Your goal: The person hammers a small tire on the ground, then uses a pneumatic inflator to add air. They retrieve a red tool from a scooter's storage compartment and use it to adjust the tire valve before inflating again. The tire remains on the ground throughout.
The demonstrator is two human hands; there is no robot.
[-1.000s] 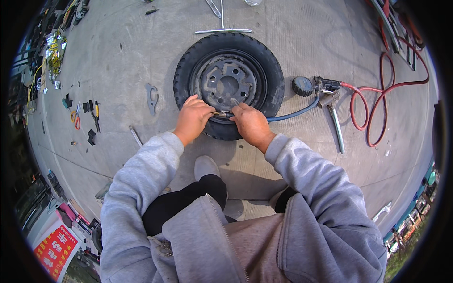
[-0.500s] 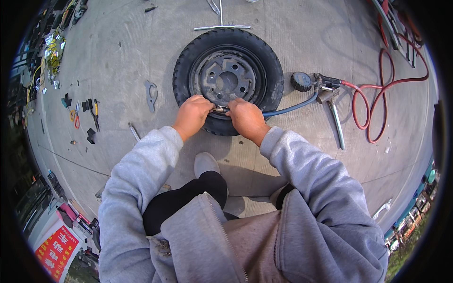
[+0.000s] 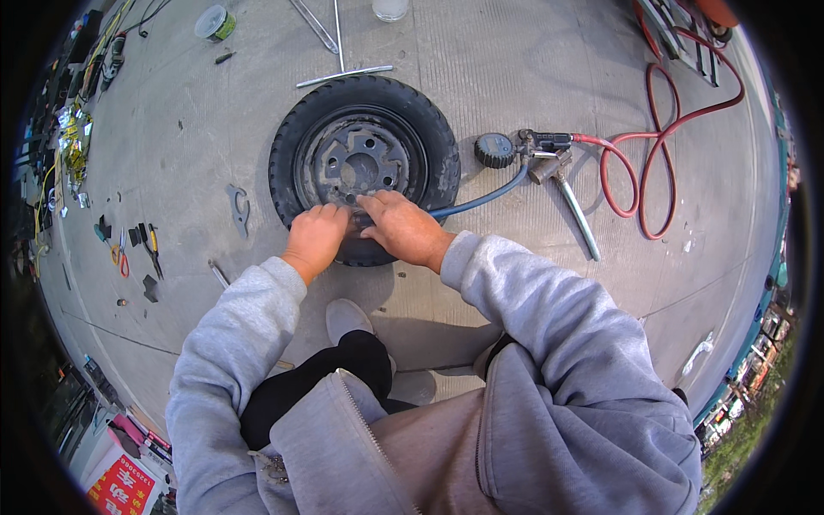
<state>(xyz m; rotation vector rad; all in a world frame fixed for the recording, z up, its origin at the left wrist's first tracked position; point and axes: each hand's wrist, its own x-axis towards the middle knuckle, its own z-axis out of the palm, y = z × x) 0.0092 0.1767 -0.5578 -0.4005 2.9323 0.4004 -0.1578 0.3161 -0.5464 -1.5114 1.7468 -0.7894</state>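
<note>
A black tyre on a steel wheel (image 3: 433, 163) lies flat on the concrete in front of me. Both hands meet at its near rim. My left hand (image 3: 316, 238) has its fingers curled down at the rim, hiding what they grip. My right hand (image 3: 408, 227) pinches the end fitting of a blue air hose (image 3: 485, 200), thumb and forefinger pointing left; most of the fitting is covered. The hose runs right to a tyre inflator (image 3: 545, 154) with a round black gauge (image 3: 495, 150), lying on the ground.
A red air hose (image 3: 637, 184) loops at the right toward a metal frame. Beyond the tyre lie a T-shaped metal bar (image 3: 343, 75) and a tub (image 3: 215, 23). Leftward are a flat grey tool (image 3: 238, 211), yellow-handled pliers (image 3: 154, 245) and red-handled scissors (image 3: 124, 262).
The view has shifted, so the tyre and tools sit further left. My right hand has come closer to my left and now covers more of the metal fitting seen between them earlier.
</note>
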